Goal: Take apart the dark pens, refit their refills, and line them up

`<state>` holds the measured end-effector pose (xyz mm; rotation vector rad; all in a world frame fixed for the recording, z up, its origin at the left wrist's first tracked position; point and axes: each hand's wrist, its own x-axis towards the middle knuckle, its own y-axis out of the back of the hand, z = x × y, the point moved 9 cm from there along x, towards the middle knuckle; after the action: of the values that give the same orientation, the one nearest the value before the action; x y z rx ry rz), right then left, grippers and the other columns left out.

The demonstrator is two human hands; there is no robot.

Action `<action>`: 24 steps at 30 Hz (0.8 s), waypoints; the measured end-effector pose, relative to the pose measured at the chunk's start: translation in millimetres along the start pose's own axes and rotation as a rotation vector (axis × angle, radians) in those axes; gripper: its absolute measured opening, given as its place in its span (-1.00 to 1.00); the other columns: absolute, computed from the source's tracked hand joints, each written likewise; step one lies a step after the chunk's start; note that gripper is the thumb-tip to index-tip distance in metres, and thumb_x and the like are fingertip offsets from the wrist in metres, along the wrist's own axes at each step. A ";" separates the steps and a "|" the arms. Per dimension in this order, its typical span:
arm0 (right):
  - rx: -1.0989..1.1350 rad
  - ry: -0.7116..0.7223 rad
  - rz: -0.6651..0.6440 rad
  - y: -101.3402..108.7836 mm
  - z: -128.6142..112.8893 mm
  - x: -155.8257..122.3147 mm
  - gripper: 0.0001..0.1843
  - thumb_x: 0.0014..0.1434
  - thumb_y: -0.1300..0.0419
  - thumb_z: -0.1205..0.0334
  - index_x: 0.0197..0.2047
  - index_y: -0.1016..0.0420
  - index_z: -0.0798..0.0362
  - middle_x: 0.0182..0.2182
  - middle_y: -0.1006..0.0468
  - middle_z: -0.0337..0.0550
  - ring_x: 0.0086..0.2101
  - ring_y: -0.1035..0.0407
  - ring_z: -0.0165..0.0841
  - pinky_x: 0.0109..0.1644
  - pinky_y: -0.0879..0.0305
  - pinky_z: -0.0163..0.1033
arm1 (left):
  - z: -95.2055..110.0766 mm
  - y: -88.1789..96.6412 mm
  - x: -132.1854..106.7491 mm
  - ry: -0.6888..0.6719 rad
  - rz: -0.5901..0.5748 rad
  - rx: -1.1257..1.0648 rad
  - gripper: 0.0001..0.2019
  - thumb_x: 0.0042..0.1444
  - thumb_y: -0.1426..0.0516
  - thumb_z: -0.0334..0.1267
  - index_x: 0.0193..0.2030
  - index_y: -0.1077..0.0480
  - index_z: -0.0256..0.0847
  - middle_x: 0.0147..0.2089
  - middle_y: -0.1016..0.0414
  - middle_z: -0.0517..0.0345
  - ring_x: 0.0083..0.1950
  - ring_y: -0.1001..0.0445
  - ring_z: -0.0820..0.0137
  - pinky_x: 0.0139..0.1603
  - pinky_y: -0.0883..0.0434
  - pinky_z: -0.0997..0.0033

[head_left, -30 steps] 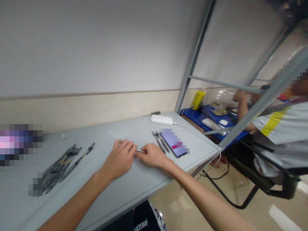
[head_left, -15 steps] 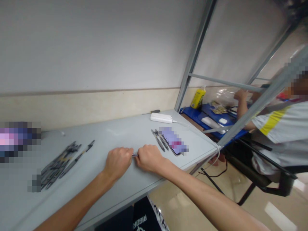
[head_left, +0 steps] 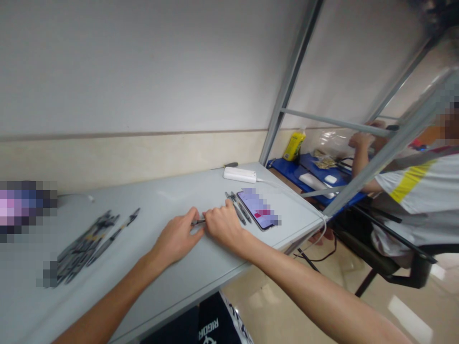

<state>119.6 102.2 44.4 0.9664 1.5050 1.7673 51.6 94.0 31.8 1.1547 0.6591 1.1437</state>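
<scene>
On the grey table (head_left: 186, 277) my left hand (head_left: 177, 236) and my right hand (head_left: 224, 224) meet over a thin dark pen (head_left: 198, 221). Both pinch it, the left on its left end, the right on its right end. Only a short piece of the pen shows between my fingers. Two more pens (head_left: 238, 208) lie just right of my right hand, beside a phone (head_left: 258, 209) with a lit screen.
A heap of several dark pens (head_left: 88, 241) lies at the table's left. A white power bank (head_left: 240, 175) with a cable sits at the far edge. A metal frame post (head_left: 287, 91) stands at the table's right. Beyond it another person (head_left: 412, 191) sits at a blue desk (head_left: 304, 174).
My hands went from closed fists gripping the pen to a looser fingertip pinch, and both shifted slightly away from me toward the two pens by the phone.
</scene>
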 end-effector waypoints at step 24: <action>0.111 0.061 0.056 22.4 27.0 -7.4 -0.66 0.32 0.11 0.14 -0.23 -0.43 0.12 -0.22 -0.45 -0.03 -0.18 -0.27 -0.26 -0.10 0.01 -0.12 | -32.8 30.3 5.1 0.101 0.296 -0.538 -0.72 0.12 0.01 -0.07 -0.28 -0.38 -0.22 -0.51 -0.37 0.24 -0.50 -0.31 0.44 -0.47 -0.22 0.48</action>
<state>146.4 106.9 67.8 1.0264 1.6435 1.7827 13.9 110.0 50.4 0.7469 0.2276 1.5232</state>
